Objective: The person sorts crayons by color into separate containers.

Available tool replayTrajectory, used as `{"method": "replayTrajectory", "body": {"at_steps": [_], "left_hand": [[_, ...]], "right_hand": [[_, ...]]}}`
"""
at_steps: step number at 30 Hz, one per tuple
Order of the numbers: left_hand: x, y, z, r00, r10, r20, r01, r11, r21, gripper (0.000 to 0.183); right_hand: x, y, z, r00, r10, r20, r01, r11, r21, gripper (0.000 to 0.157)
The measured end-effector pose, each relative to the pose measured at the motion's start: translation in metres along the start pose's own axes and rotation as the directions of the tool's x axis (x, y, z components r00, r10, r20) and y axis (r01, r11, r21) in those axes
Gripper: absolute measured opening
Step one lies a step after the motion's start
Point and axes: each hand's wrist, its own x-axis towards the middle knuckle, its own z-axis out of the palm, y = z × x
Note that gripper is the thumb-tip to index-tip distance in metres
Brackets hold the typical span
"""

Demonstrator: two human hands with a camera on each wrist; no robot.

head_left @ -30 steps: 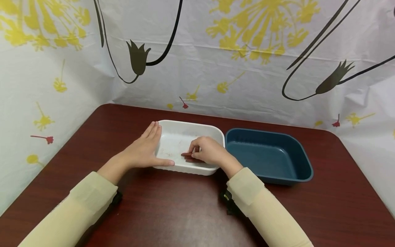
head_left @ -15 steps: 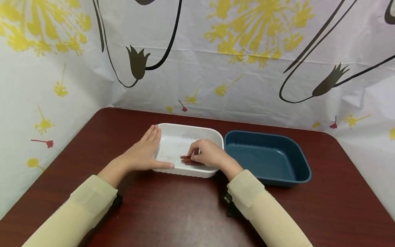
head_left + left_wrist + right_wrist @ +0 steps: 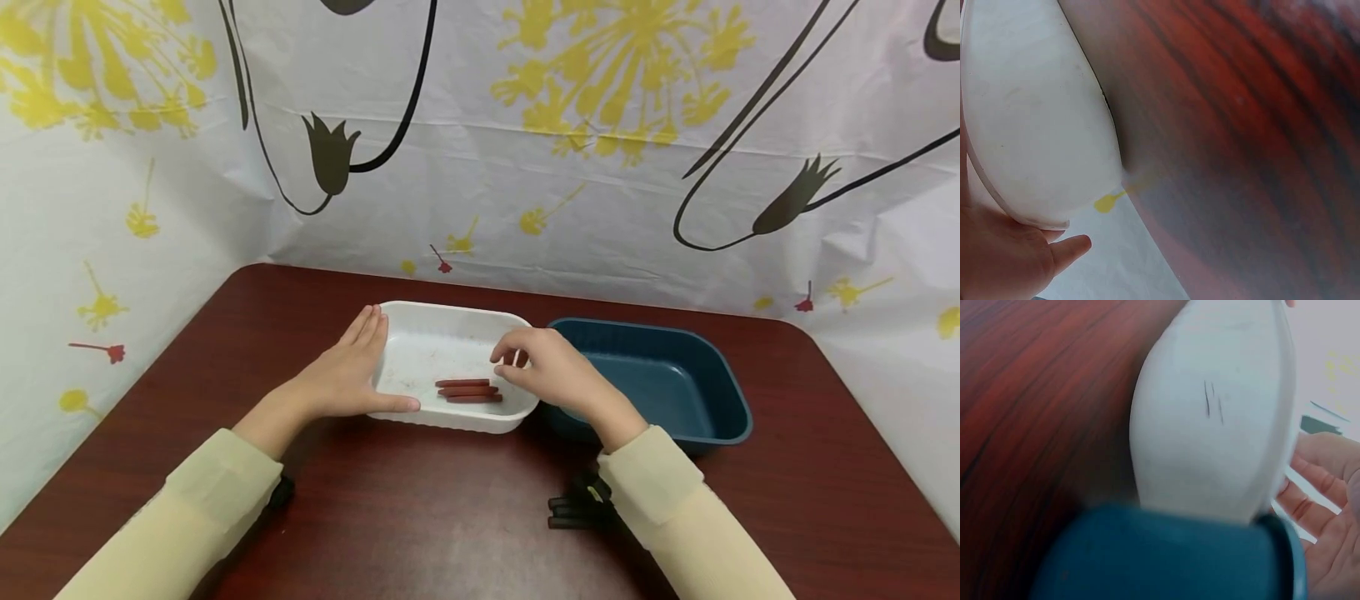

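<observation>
A white tray (image 3: 420, 346) stands on the table with several thin reddish-brown sticks (image 3: 468, 390) lying side by side inside, towards its front. My left hand (image 3: 337, 375) rests on the tray's left end, fingers straight along the rim and thumb stretched over the front edge. Over the tray's right rim hovers my right hand (image 3: 558, 367), fingers loosely bent and apart from the thumb, holding nothing. The left wrist view shows the tray's outer wall (image 3: 1035, 112) with the left hand at its rim. In the right wrist view, the right hand's fingers (image 3: 1310, 509) hang past the tray's rim.
A dark blue tray (image 3: 645, 387) stands close against the white tray's right side, partly behind my right hand and forearm. Black rod-like parts (image 3: 570, 512) show beneath the right cuff. A patterned white cloth (image 3: 480, 125) hangs behind the dark red-brown table (image 3: 405, 508).
My right hand has let go of the reddish-brown sticks and moved up and right, towards the white tray's right rim. The sticks now lie in full view. My left hand stays in place.
</observation>
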Motion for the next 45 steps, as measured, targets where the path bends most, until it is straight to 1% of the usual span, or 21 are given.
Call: {"method": "replayTrajectory", "body": {"at_steps": [4, 11, 15, 20, 24, 28, 30, 34, 39, 42, 45], "left_hand": [[0.0, 0.0, 0.0, 1.0, 0.001, 0.004, -0.001, 1.0, -0.002, 0.136], [0.0, -0.001, 0.0, 1.0, -0.007, 0.004, 0.007, 1.0, 0.017, 0.137], [0.001, -0.001, 0.001, 1.0, -0.004, 0.005, 0.004, 1.0, 0.018, 0.137], [0.0, -0.002, 0.001, 1.0, -0.001, 0.005, 0.001, 1.0, 0.006, 0.136], [0.001, -0.001, 0.0, 1.0, 0.0, 0.007, 0.0, 1.0, 0.01, 0.136], [0.001, 0.0, 0.0, 1.0, -0.013, 0.005, 0.013, 1.0, 0.017, 0.136], [0.0, 0.0, 0.0, 1.0, -0.024, 0.008, 0.023, 1.0, 0.016, 0.137], [-0.001, 0.0, 0.0, 0.999, -0.033, 0.01, 0.033, 0.999, 0.02, 0.138], [-0.002, -0.001, -0.001, 1.0, -0.028, 0.006, 0.028, 0.999, 0.019, 0.138], [-0.002, -0.001, 0.0, 1.0, -0.025, 0.009, 0.024, 1.0, 0.016, 0.137], [0.0, 0.0, 0.0, 1.0, -0.014, 0.006, 0.014, 1.0, 0.015, 0.136]], "right_hand": [[-0.017, 0.009, -0.008, 0.999, -0.015, -0.044, 0.016, 1.0, 0.01, 0.013], [-0.047, 0.027, -0.024, 0.99, 0.018, -0.143, -0.022, 0.999, -0.024, 0.016], [-0.063, 0.038, -0.034, 0.982, 0.038, -0.184, -0.05, 0.997, -0.065, 0.025], [-0.083, 0.053, -0.045, 0.977, 0.043, -0.211, -0.068, 0.991, -0.116, 0.043], [-0.101, 0.066, -0.056, 0.973, 0.065, -0.222, -0.098, 0.986, -0.137, 0.06], [-0.118, 0.078, -0.067, 0.976, 0.08, -0.201, -0.113, 0.982, -0.155, 0.079], [-0.128, 0.086, -0.072, 0.978, 0.077, -0.195, -0.111, 0.979, -0.171, 0.085], [-0.152, 0.106, -0.079, 0.975, 0.08, -0.205, -0.122, 0.972, -0.2, 0.089], [-0.177, 0.134, -0.083, 0.977, 0.056, -0.204, -0.113, 0.954, -0.279, 0.093], [-0.188, 0.148, -0.083, 0.982, 0.032, -0.188, -0.091, 0.946, -0.312, 0.098], [-0.195, 0.159, -0.082, 0.983, -0.011, -0.181, -0.051, 0.942, -0.332, 0.105]]}}
